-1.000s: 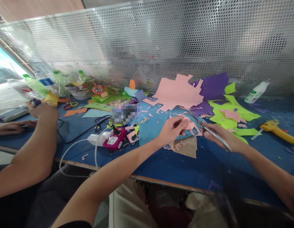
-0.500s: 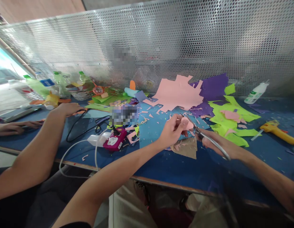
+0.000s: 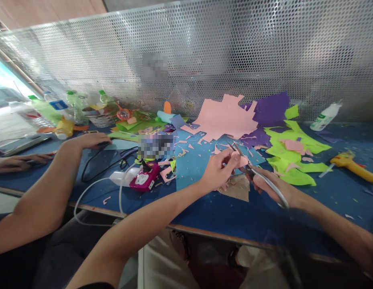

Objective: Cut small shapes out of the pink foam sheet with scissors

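Between the thumb and fingers of my left hand [image 3: 220, 168] is pinched a small piece of pink foam sheet [image 3: 242, 161] with a rounded edge. My right hand [image 3: 272, 185] is wrapped round the handles of a pair of scissors [image 3: 266, 179]. The blades point up and left, parted, right beside the pink piece. Below both hands lie a blue sheet [image 3: 189, 172] strewn with pink scraps and a brown scrap sheet [image 3: 238, 188]. A large cut-up pink sheet [image 3: 227, 116] lies just beyond.
Right of my hands are lime-green sheets [image 3: 294, 154], a white glue bottle [image 3: 326, 116] and a yellow glue gun [image 3: 353, 165]. To the left sit a magenta power adapter [image 3: 144, 176] with cables and another person's arms [image 3: 54, 176]. A perforated metal panel [image 3: 204, 48] borders the back.
The scissor blades have opened wider beside the pink piece, and my right hand has shifted slightly. The co-worker's hand has moved a little to the right onto a dark object.
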{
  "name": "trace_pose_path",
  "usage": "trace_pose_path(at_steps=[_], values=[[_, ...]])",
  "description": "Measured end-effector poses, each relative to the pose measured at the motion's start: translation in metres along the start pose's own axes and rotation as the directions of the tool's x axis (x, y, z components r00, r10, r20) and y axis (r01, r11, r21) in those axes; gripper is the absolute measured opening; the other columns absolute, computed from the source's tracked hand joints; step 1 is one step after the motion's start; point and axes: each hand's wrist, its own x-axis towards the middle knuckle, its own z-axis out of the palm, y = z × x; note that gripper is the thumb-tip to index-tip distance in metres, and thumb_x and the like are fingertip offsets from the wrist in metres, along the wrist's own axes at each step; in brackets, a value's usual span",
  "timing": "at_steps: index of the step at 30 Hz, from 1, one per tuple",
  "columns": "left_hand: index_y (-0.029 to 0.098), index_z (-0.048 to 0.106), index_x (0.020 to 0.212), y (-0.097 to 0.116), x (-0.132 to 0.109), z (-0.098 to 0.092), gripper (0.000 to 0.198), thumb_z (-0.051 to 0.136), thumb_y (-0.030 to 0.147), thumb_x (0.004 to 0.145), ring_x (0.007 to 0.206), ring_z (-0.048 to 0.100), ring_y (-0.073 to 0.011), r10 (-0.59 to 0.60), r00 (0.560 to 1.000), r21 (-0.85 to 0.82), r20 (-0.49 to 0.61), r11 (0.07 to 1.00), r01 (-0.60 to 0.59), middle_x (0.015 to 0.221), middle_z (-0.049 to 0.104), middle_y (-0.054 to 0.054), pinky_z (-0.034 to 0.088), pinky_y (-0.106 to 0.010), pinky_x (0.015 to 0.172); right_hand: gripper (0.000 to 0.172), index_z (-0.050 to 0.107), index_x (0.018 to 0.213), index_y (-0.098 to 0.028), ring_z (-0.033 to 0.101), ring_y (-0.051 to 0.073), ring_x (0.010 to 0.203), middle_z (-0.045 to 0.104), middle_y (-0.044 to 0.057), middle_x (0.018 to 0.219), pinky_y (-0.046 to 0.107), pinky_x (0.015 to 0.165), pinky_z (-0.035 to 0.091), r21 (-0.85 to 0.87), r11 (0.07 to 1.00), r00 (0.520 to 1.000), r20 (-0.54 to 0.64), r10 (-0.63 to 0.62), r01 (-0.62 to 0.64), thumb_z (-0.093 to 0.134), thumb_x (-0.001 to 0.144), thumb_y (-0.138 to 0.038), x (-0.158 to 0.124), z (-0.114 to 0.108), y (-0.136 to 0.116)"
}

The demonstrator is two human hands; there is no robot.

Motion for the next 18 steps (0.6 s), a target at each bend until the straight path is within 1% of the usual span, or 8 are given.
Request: trace_pose_path(at_steps=[2,5,8,10,12,15,17,18], values=[[0.018,0.059,0.086,0.001,0.0,0.0,0.043,0.05,0.058,0.099,0.062,0.06,-0.0118,0.01,1.0,0.011,-0.005,1.0,-0.01,0.077,0.069,-0.003,0.047,-0.025,0.06,0.031,0.061,0.09,-0.028,0.058,0.02,0.057,0.061,-0.001,0.066,0.032,0.055,0.049,0.014,1.0,1.0,-0.002,0.008,-0.008,0.045,0.097,-0.053,0.0,0.002,0.0],[0.018,0.057,0.083,0.002,-0.001,0.003,0.043,0.051,0.058,0.099,0.057,0.056,-0.0105,0.006,1.0,-0.035,-0.027,0.999,-0.007,0.072,0.064,-0.002,0.044,-0.025,0.055,0.03,0.06,0.088,-0.029,0.058,0.021,0.055,0.06,-0.001,0.064,0.033,0.053,0.048,0.023,1.0,1.0,-0.028,0.013,-0.012,0.046,0.096,-0.054,-0.001,0.006,0.0],[0.019,0.054,0.079,0.002,-0.002,0.007,0.044,0.053,0.059,0.098,0.053,0.053,-0.0097,-0.013,0.998,-0.09,-0.054,0.996,0.008,0.065,0.055,0.001,0.042,-0.024,0.051,0.032,0.057,0.081,-0.029,0.056,0.02,0.053,0.06,-0.001,0.062,0.032,0.052,0.047,0.018,1.0,0.998,-0.058,-0.017,0.018,0.046,0.096,-0.055,-0.001,0.011,-0.001],[0.019,0.054,0.078,0.003,-0.002,0.008,0.045,0.054,0.06,0.097,0.052,0.052,-0.0093,-0.025,0.998,-0.106,-0.057,0.994,0.019,0.062,0.052,0.002,0.041,-0.024,0.051,0.034,0.056,0.079,-0.028,0.054,0.019,0.051,0.06,-0.001,0.061,0.032,0.051,0.047,0.008,0.999,0.997,-0.073,-0.038,0.039,0.046,0.095,-0.056,-0.001,0.014,-0.003],[0.019,0.054,0.079,0.005,-0.003,0.008,0.045,0.054,0.06,0.097,0.051,0.051,-0.0088,-0.033,0.998,-0.116,-0.048,0.993,0.028,0.063,0.055,0.001,0.041,-0.024,0.05,0.037,0.055,0.077,-0.027,0.053,0.018,0.047,0.058,-0.001,0.057,0.031,0.047,0.045,0.015,0.999,0.997,-0.076,-0.03,0.031,0.046,0.094,-0.058,0.001,0.016,-0.005],[0.018,0.054,0.08,0.006,-0.002,0.006,0.044,0.054,0.058,0.098,0.051,0.05,-0.0083,-0.018,0.999,-0.124,-0.038,0.992,0.013,0.067,0.062,0.0,0.04,-0.023,0.049,0.046,0.052,0.067,-0.026,0.046,0.015,0.038,0.05,-0.003,0.046,0.027,0.039,0.036,0.026,0.998,0.995,-0.079,0.063,-0.061,0.045,0.09,-0.065,0.005,0.013,-0.005],[0.018,0.056,0.081,0.005,-0.002,0.004,0.042,0.055,0.056,0.098,0.052,0.05,-0.0085,0.002,1.0,-0.124,-0.028,0.992,-0.005,0.069,0.066,-0.002,0.04,-0.023,0.05,0.05,0.047,0.058,-0.025,0.041,0.012,0.036,0.044,-0.005,0.042,0.025,0.037,0.03,-0.037,0.99,0.985,-0.111,0.13,-0.135,0.053,0.085,-0.068,0.009,0.005,-0.003],[0.018,0.057,0.081,0.003,-0.001,0.004,0.042,0.055,0.056,0.098,0.052,0.051,-0.0087,0.008,1.0,-0.123,-0.028,0.992,-0.012,0.07,0.067,-0.002,0.041,-0.023,0.05,0.051,0.047,0.056,-0.025,0.04,0.011,0.037,0.042,-0.005,0.043,0.024,0.038,0.028,-0.095,0.984,0.979,-0.156,0.134,-0.15,0.06,0.081,-0.067,0.011,-0.001,-0.001]])
